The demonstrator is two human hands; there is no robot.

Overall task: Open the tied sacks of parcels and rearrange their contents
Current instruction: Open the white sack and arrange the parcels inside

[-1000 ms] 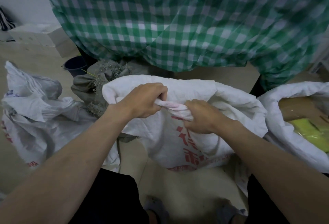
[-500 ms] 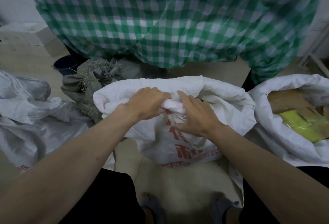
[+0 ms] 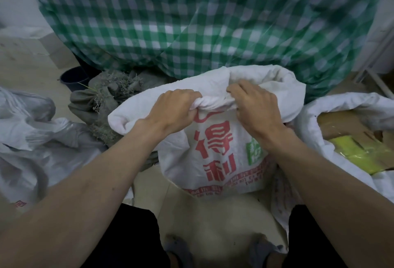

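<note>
both hands work the bunched mouth of a white woven sack (image 3: 215, 156) that stands on the floor between the person's knees. the left hand (image 3: 174, 112) has a closed grip, fingers curled round the twisted neck of the cloth, and the right hand (image 3: 253, 107) pinches the same twist just beside it, fingers bent over the top. large red characters run down the sack's front; the upper one reads 得 and the lower 利, with a green square mark beside them and lines of small red print below, too blurred to read. to the right an open white sack (image 3: 319, 122) shows brown cardboard and a yellow packet (image 3: 351, 152). crumpled white sacks (image 3: 32, 139) lie to the left, a grey-green bundle (image 3: 102, 101) behind, and a green checked cloth (image 3: 191, 22) drapes the tabletop beyond.
</note>
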